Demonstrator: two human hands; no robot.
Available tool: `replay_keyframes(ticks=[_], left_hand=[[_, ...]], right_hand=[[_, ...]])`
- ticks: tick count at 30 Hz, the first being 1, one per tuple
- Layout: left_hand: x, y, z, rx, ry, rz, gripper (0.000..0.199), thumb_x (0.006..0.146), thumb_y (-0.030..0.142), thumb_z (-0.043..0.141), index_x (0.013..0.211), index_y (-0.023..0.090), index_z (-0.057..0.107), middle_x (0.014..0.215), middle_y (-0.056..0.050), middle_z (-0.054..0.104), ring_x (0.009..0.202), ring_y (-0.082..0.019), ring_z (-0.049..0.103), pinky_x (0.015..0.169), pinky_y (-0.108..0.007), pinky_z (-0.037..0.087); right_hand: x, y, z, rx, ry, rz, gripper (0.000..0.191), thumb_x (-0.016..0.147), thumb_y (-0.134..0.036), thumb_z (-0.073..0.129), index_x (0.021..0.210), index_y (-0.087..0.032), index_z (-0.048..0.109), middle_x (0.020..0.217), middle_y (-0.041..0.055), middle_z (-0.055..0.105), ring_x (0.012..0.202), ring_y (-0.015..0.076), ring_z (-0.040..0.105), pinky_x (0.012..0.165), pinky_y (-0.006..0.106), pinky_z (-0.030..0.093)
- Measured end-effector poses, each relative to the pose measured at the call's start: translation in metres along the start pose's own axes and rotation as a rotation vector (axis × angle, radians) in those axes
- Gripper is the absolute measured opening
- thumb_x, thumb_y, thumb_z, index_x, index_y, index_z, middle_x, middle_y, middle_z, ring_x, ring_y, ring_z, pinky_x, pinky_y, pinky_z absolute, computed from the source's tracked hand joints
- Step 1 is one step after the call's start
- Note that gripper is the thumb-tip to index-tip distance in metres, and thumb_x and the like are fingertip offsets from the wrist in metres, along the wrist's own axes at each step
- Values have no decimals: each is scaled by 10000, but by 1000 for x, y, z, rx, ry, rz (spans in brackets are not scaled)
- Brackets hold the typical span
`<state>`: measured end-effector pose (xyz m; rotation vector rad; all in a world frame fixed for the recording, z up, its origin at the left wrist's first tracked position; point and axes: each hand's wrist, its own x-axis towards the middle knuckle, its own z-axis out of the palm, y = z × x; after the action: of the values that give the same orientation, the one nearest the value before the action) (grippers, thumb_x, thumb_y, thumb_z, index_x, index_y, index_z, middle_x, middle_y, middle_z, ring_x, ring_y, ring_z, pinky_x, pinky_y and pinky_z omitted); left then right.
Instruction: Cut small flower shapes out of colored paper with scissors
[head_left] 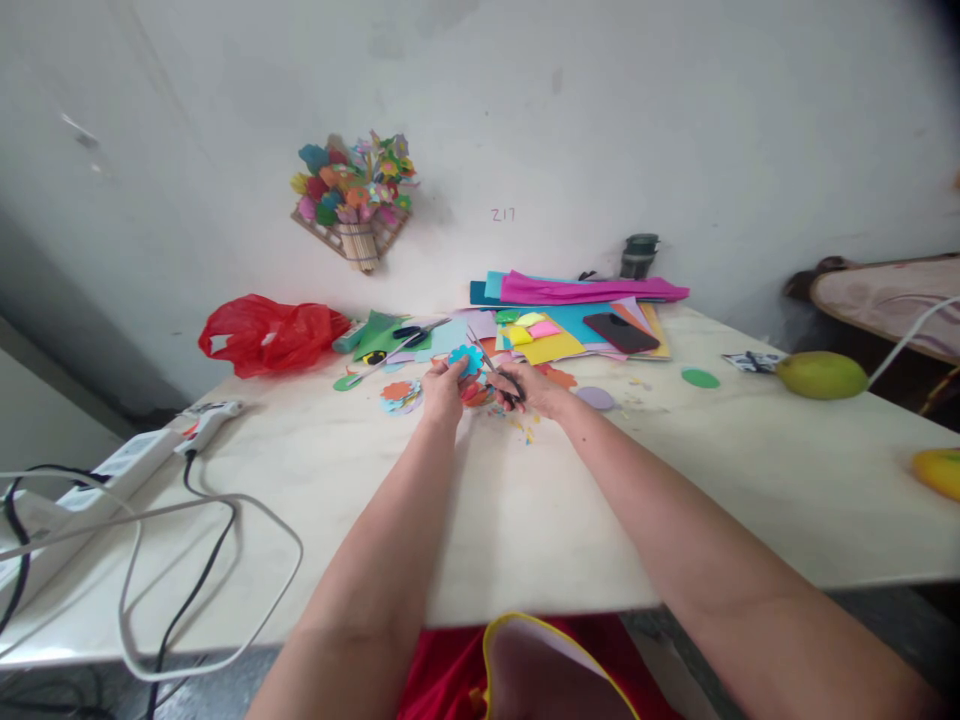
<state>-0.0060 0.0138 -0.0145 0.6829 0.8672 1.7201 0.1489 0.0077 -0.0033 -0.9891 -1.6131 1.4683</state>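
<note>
My left hand [445,388] pinches a blue paper flower [466,360] with a scalloped edge. In my right hand [525,387] is a pair of scissors [489,366], its dark handles around my fingers and its blades pointing up and left beside the flower. Whether the blades touch the paper I cannot tell. Below my hands lie small coloured scraps [527,432]. An orange scalloped cutout [397,391] rests on other cutouts left of my left hand, and a lilac paper oval [595,398] lies right of my right hand.
Behind my hands are a second pair of scissors [420,331], stacked coloured sheets [577,322] and a phone [621,333]. A red plastic bag [266,335] sits back left. Power strip [127,465] and cables [225,500] occupy the left. A green mango [821,375] lies right.
</note>
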Motion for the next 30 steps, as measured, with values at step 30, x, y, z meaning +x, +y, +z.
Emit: replay_keyframes(ticks=[30], left_hand=[[17,5,-23,137,-169,0,389,533,313,985,715,163,675,659,-5,707,629,-169,709,736,-328,621]], right_hand=[[-2,-3,-10,-125,-93,5,345,817,-342,788,660,-196,518,504,-39,592,364,70,494,301,173,248]])
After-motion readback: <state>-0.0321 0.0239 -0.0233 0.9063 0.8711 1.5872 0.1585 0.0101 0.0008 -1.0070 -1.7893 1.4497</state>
